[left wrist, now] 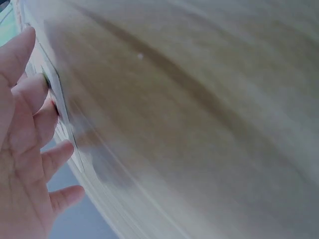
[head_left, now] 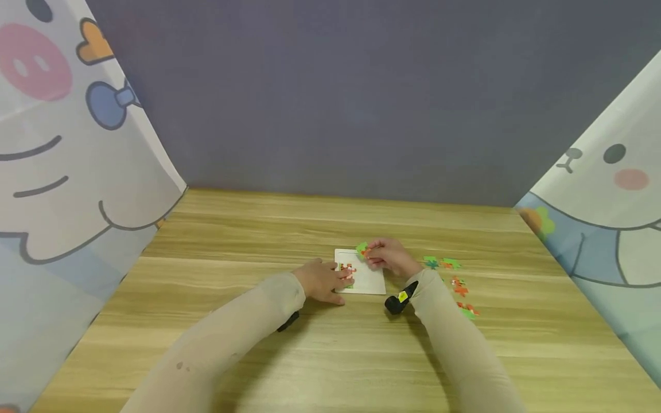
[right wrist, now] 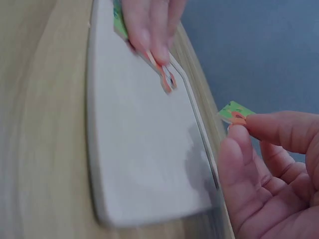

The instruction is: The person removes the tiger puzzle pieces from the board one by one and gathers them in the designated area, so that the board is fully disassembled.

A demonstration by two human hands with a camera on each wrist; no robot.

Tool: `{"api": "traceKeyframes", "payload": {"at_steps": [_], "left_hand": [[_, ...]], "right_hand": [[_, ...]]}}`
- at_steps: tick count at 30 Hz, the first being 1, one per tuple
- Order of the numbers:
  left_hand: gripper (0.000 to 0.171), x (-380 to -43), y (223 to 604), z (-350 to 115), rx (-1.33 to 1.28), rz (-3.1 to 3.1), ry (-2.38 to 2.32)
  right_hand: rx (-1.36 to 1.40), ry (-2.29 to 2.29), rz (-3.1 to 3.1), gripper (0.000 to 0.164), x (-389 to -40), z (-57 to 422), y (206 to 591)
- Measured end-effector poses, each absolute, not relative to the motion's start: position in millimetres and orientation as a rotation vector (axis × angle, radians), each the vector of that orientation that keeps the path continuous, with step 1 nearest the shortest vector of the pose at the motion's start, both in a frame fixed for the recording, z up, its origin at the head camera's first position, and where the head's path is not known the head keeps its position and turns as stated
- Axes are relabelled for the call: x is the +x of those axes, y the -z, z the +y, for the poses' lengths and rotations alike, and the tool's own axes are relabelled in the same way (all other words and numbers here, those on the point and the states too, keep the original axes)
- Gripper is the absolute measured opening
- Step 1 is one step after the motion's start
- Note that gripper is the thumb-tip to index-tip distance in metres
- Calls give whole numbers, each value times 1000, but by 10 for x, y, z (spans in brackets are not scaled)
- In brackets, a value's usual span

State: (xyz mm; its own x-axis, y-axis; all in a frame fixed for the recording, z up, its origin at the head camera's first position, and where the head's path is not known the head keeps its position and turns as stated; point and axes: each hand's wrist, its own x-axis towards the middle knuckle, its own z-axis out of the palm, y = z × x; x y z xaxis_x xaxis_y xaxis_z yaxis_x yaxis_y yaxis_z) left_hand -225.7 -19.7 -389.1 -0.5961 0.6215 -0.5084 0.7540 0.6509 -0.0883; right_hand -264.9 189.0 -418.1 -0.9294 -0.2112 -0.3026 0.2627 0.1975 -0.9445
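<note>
A white puzzle board (head_left: pixel 370 282) with a raised rim lies flat on the table between both hands. My right hand (head_left: pixel 389 256) pinches a green and orange puzzle piece (right wrist: pixel 234 112) between thumb and fingertip, above the board's far right part. Spread fingers of my left hand (head_left: pixel 321 281) rest over the left side of the board. They touch orange, white and green puzzle pieces (right wrist: pixel 168 82) set there and partly cover them. In the left wrist view the board shows only as a thin edge behind the left fingers (left wrist: pixel 46 119).
Several loose puzzle pieces lie right of the board, among them a green-teal one (head_left: pixel 431 263), an orange one (head_left: pixel 459 288) and a green-orange one (head_left: pixel 468 311). The wood-grain table (head_left: pixel 248 229) meets a grey wall (head_left: pixel 330 103) at the back and printed panels on both sides.
</note>
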Motion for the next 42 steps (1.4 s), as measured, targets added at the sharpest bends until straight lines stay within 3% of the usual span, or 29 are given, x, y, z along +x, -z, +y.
{"api": "traceKeyframes", "payload": {"at_steps": [18, 25, 32, 42], "left_hand": [[58, -2345, 3912, -279, 1162, 2490, 53], [61, -2430, 3959, -204, 1062, 2590, 170], [62, -2494, 3991, -197, 918, 2597, 126], [70, -2501, 4002, -204, 881, 2640, 188]], "right_hand": [[36, 1906, 2139, 21, -2555, 2367, 4109], [54, 1911, 2152, 21, -2486, 2602, 4084], [79, 2059, 2032, 9, -2435, 2814, 4083], [74, 2090, 2010, 8, -2402, 2942, 4052]]}}
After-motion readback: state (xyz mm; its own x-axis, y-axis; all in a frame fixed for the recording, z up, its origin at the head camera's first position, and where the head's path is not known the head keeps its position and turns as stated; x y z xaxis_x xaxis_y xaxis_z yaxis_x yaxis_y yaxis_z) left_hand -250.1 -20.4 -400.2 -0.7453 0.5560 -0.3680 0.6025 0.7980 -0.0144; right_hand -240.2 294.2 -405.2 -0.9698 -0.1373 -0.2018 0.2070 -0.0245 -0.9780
